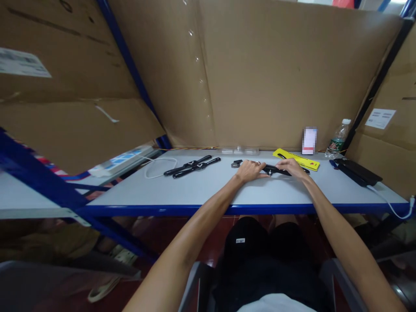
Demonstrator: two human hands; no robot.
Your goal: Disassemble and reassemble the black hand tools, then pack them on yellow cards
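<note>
My left hand (251,171), with a ring on one finger, is closed around the left part of a long black tool (273,169) just above the table. On its right part, the fingers of my right hand (291,167) are pinched together. Both palms hide much of the tool, so its kind is unclear. A small dark piece (237,164) shows just left of my left hand. Farther left lie two similar slim black tools (196,167), side by side, each with a small silvery part near the middle. Behind my right hand lies a yellow printed card (305,161).
Clear plastic packaging (239,151) lies along the cardboard wall (260,78). A phone (309,141) and a water bottle (337,139) stand at the back right. A black box (359,171) trails a white cable (391,206). At left are a white power strip (121,161) and blue frame post (48,177).
</note>
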